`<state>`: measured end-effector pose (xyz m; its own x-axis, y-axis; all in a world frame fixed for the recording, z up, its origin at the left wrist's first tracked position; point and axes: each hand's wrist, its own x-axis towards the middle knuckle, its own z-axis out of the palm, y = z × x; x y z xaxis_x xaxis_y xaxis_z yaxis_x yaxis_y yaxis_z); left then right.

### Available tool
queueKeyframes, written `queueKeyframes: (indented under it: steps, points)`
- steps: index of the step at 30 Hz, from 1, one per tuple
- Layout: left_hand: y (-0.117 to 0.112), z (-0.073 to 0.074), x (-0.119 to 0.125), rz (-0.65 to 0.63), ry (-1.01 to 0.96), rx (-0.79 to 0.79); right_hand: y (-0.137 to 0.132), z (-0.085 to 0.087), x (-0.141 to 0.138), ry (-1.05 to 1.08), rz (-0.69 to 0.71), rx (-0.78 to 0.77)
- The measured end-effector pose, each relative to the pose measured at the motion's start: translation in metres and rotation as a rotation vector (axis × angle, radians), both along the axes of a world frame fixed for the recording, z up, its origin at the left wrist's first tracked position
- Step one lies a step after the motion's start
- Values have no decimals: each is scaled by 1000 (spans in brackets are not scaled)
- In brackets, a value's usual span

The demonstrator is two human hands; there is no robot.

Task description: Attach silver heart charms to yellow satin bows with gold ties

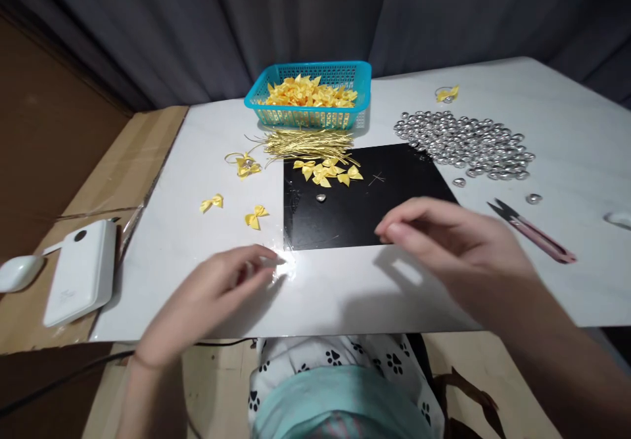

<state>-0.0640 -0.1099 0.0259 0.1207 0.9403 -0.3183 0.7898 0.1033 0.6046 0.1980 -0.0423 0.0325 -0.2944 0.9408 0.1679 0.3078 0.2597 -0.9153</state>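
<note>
Left hand (217,288): grip narrowly parted near black mat (340,222); right hand (456,245): grip narrow over its near edge, contents cannot tell. Yellow ribbon bows (324,174) lie on mat's far side. White power bank (81,268): marking (68,294) illegible

A single head-worn camera faces forward and down over the tabletop (320,288) at close range; coverage runs from the wearer's lap (340,390) to the curtain (310,18).
</note>
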Motion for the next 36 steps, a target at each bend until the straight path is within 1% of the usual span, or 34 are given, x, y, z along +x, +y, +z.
queueKeyframes:
  steps: [2, 3, 4, 6, 8, 10, 13, 16, 18, 21, 23, 25, 28, 31, 36]
  points:
    - [-17, 3, -26, 236, 72, 119, -7, -7, -17, -92, 119, 29]
    - [-25, 3, -36, 287, 102, 154, -10, -12, -26, -114, 163, 52]
    - [-32, 3, -43, 296, 112, 150, -13, -18, -35, -123, 195, 85]
    - [-44, -1, -49, 244, 76, 113, -19, -32, -53, -179, 253, 158]
    - [-50, -9, -48, 171, 42, 72, -24, -45, -70, -254, 284, 253]
    - [-53, -19, -44, 133, 22, 36, -30, -55, -86, -345, 323, 335]
    - [-57, -31, -41, 153, 6, 31, -37, -63, -103, -453, 379, 399]
    - [-62, -38, -42, 178, -6, 51, -40, -61, -108, -470, 407, 399]
    - [-64, -39, -43, 188, -19, 77, -38, -58, -100, -449, 428, 353]
    - [-66, -41, -42, 195, -25, 159, -32, -57, -71, -406, 428, 258]
    - [-63, -43, -37, 169, -4, 240, -28, -59, -46, -413, 329, 284]
    - [-59, -43, -30, 93, 38, 318, -25, -64, -21, -466, 249, 323]
    - [-49, -42, -21, -54, 148, 382, -23, -69, 7, -485, 200, 395]
    - [-42, -41, -17, -124, 232, 411, -22, -73, 23, -484, 181, 427]
    - [-38, -40, -16, -157, 302, 435, -22, -77, 32, -498, 182, 454]
